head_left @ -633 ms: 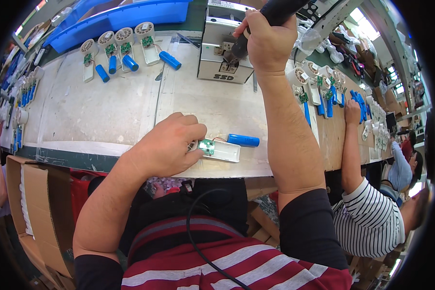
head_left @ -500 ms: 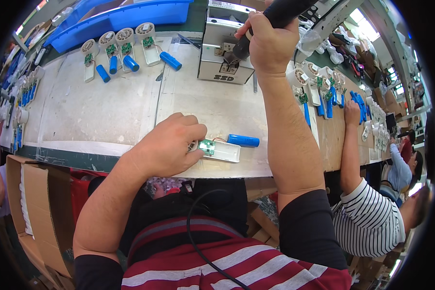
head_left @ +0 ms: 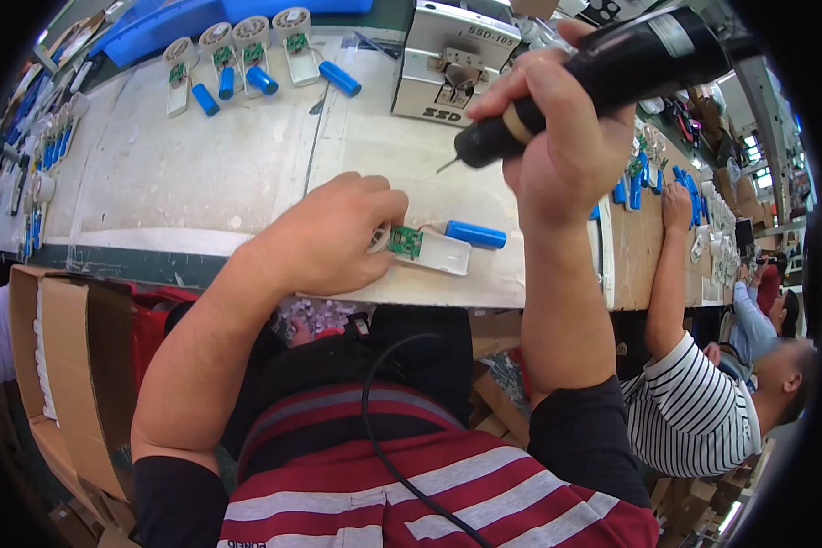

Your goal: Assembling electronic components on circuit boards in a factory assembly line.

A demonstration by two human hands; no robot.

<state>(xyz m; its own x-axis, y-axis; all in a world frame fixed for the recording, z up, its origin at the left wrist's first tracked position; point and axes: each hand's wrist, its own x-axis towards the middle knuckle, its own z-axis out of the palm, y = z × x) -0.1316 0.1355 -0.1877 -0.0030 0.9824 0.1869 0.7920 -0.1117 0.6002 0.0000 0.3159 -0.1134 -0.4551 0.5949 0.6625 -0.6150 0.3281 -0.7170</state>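
Observation:
My left hand (head_left: 342, 233) is closed over the round end of a white fan housing (head_left: 446, 254) lying on the table near its front edge. A green circuit board (head_left: 405, 241) shows beside my fingers. Wires run from it to a blue cylindrical battery (head_left: 477, 235) that rests along the housing's far side. My right hand (head_left: 566, 137) grips a black electric screwdriver (head_left: 603, 78), tilted with its thin bit pointing down and left. The bit is in the air, apart from the housing. Just beyond it stands the white screw feeder (head_left: 457, 68).
Several similar fan units with batteries (head_left: 247, 68) lie at the far left, before a blue bin (head_left: 155, 32). More units stand along the right. A co-worker in a striped shirt (head_left: 694, 402) sits at my right, one hand on the table. A cardboard box (head_left: 73, 365) stands at lower left.
The screwdriver has come away from the screw feeder toward me, and its bit now shows. My left hand stays on the fan housing. The whole view has shifted slightly.

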